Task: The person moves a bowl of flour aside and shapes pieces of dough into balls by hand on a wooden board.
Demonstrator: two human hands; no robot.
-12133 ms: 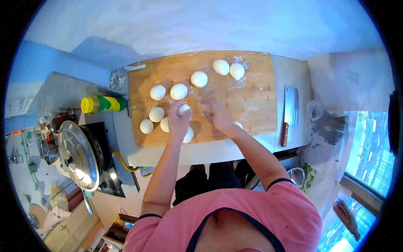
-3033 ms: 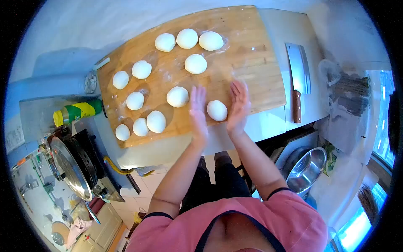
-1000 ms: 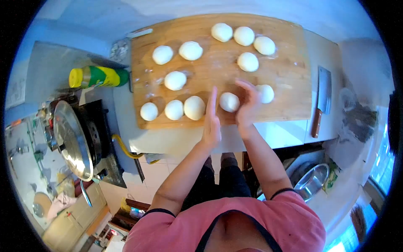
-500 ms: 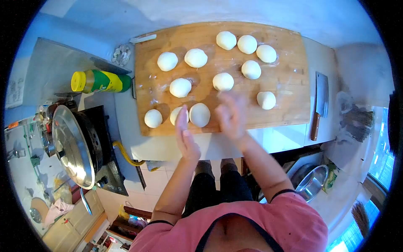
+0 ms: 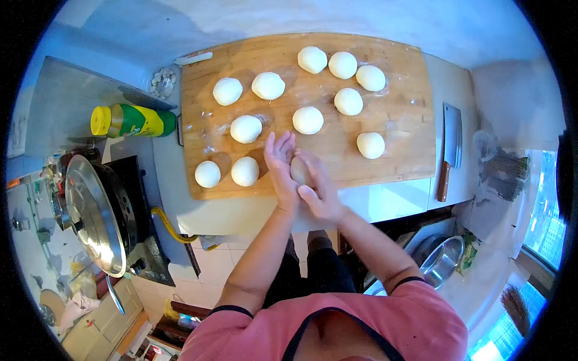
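Observation:
Between my two hands is a round white dough ball (image 5: 299,171), at the front edge of the wooden board (image 5: 400,162). My left hand (image 5: 280,167) lies along its left side with the fingers stretched forward. From the right, my right hand (image 5: 319,189) curves round the same ball and covers part of it. Just left of my hands sits another dough ball (image 5: 245,171). Several more are spread over the board, including one ahead of my hands (image 5: 307,120) and one to the right (image 5: 370,145).
A cleaver (image 5: 450,150) lies right of the board. On the left stand a lidded pan (image 5: 96,210) on the stove and a green-yellow bottle (image 5: 135,121) on its side. A metal bowl (image 5: 442,262) is at the lower right, a white stick (image 5: 194,58) at the board's far left corner.
My hands, apart before, have come together around the dough ball that lay on the board beside my left hand. The whole view has shifted slightly.

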